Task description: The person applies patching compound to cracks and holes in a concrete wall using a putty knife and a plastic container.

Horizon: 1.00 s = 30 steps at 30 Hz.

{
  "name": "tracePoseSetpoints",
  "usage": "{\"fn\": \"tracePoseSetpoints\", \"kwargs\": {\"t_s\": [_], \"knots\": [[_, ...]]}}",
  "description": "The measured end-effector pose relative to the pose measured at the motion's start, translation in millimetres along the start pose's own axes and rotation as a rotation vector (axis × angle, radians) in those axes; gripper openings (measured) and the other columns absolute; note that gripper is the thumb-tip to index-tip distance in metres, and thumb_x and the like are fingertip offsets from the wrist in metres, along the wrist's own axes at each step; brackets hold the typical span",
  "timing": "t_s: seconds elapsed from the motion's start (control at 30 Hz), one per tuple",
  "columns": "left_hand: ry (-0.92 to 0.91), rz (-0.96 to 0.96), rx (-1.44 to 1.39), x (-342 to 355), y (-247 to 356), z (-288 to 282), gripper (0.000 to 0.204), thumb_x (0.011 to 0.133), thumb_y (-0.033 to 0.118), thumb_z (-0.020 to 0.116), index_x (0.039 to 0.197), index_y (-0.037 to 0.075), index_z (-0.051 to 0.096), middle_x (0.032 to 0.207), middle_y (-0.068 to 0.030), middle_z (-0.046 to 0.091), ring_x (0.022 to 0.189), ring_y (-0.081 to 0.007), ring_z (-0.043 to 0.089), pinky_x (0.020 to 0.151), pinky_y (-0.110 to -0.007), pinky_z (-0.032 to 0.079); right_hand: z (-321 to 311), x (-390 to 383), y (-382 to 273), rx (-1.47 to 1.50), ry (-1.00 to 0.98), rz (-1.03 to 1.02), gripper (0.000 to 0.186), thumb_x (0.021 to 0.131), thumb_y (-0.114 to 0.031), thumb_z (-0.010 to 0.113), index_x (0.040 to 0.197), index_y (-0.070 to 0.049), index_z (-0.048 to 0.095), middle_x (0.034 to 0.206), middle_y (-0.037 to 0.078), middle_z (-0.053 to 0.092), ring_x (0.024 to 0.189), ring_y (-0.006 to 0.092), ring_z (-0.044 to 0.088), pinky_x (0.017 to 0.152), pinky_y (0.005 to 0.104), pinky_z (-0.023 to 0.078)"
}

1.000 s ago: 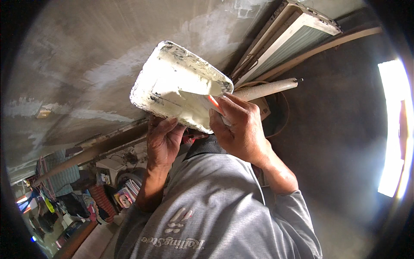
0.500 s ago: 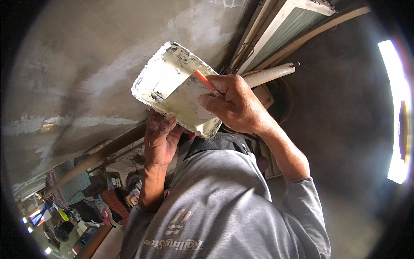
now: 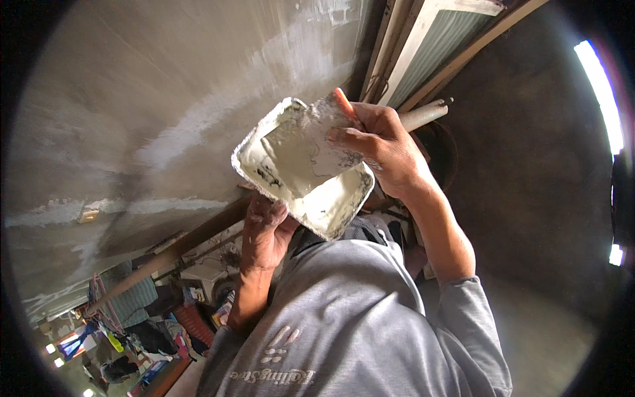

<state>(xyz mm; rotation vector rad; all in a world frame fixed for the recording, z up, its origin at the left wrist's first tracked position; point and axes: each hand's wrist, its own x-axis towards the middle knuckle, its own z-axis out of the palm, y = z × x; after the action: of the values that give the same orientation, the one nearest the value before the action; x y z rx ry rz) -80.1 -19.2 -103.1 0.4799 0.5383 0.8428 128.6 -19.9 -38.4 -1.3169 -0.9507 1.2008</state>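
My left hand (image 3: 264, 231) supports a rectangular tray (image 3: 250, 137) from below, its thumb against the near left side. The tray's rim is crusted with white, and creamy white putty lies inside. My right hand (image 3: 391, 151) grips a putty scraper (image 3: 324, 142) with a wide flat blade and an orange-red back edge. The blade, smeared with putty, slants over the tray and covers part of its far right side. I cannot tell whether the blade touches the putty. The left fingers under the tray are mostly hidden.
A grey wall (image 3: 99, 132) with whitish putty patches rises at the left. Behind the tray lean a white-framed corrugated panel (image 3: 440, 56) and wooden boards, with a pale pipe (image 3: 426, 114) below them. A wooden pole (image 3: 165, 255) and household clutter (image 3: 139, 331) lie at the lower left.
The tray and both hands have shifted right in view, the tray slightly lower. My right hand has raised and turned the scraper, so its blade now spans the tray's far right side.
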Motion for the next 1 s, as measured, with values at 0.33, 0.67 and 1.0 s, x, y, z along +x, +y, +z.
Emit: {"fn": "tracePoseSetpoints", "kwargs": {"t_s": [0.33,0.67,1.0], "knots": [[0.017,0.028,-0.020,1.0,7.7,24.0,0.046,0.078,0.005,0.055,0.121,0.006,0.037,0.110,-0.0083,0.049,0.101,-0.0189,0.051,0.084,-0.037,0.047,10.2,-7.1,-1.8,0.075,0.107,-0.124,0.016,0.075,-0.002,0.052,0.089,0.007,0.054,0.081,0.004,0.058,0.077,0.0091,0.051,0.072,0.0242,0.042],[-0.010,0.000,0.007,1.9,5.6,29.2,0.049,0.078,0.004,0.055,0.122,0.007,0.035,0.111,-0.0073,0.048,0.099,-0.0173,0.051,0.080,-0.034,0.049,31.8,-24.2,8.6,0.280,0.162,0.018,0.009,0.074,0.003,0.050,0.083,0.002,0.050,0.076,0.004,0.053,0.068,0.0095,0.051,0.061,0.0241,0.045],[-0.032,-0.017,0.009,-0.9,-4.3,33.9,0.045,0.079,0.008,0.055,0.121,0.007,0.037,0.110,-0.0063,0.049,0.100,-0.0162,0.051,0.082,-0.032,0.047,52.7,-34.2,12.5,0.697,0.295,0.047,0.013,0.075,0.007,0.052,0.086,-0.001,0.049,0.082,0.008,0.057,0.071,0.0142,0.057,0.058,0.0263,0.050]]}}
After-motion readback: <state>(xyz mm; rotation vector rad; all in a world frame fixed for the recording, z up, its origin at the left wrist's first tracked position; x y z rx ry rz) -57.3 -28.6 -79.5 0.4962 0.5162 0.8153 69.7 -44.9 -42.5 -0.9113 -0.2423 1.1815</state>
